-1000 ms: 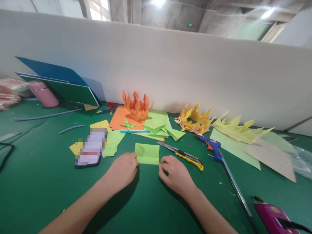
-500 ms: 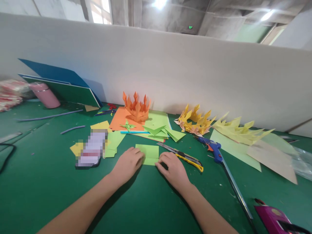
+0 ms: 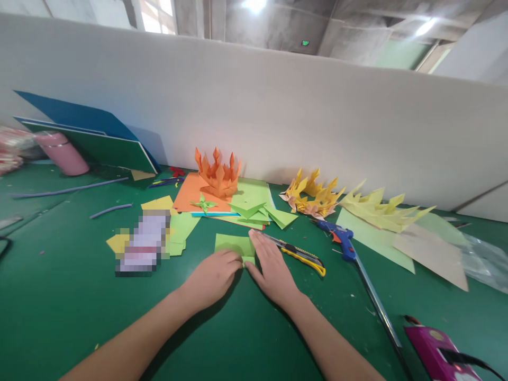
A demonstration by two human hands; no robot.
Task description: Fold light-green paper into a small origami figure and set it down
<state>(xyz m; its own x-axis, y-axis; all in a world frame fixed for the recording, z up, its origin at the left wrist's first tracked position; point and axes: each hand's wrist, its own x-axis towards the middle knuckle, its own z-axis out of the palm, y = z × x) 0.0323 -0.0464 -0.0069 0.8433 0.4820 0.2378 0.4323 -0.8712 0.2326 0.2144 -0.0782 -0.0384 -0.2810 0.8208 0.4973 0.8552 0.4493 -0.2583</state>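
A small light-green sheet of paper [image 3: 234,242] lies on the table between my hands, with a fold along its near part. My left hand [image 3: 214,279] covers the near left of the sheet, fingers bent and pressed together on the folded edge. Along the sheet's right side, my right hand [image 3: 273,267] lies with its fingers stretched forward and its thumb apart, the thumb tip close to the left fingertips. Just past the right fingers is a yellow-handled utility knife [image 3: 304,256], blade out, its tip partly hidden behind them.
An orange paper crown [image 3: 218,177] stands on coloured sheets behind the hands; a yellow crown [image 3: 311,196] and a pale-yellow one [image 3: 384,209] sit to the right. A blue glue gun [image 3: 341,238], a magenta device [image 3: 432,349], a pixelated phone [image 3: 145,241] and a pink bottle [image 3: 63,153] lie around.
My left hand has slid right along the paper's near edge. My right fingers, curled before, now stretch forward over its right side. The whole view has shifted slightly.
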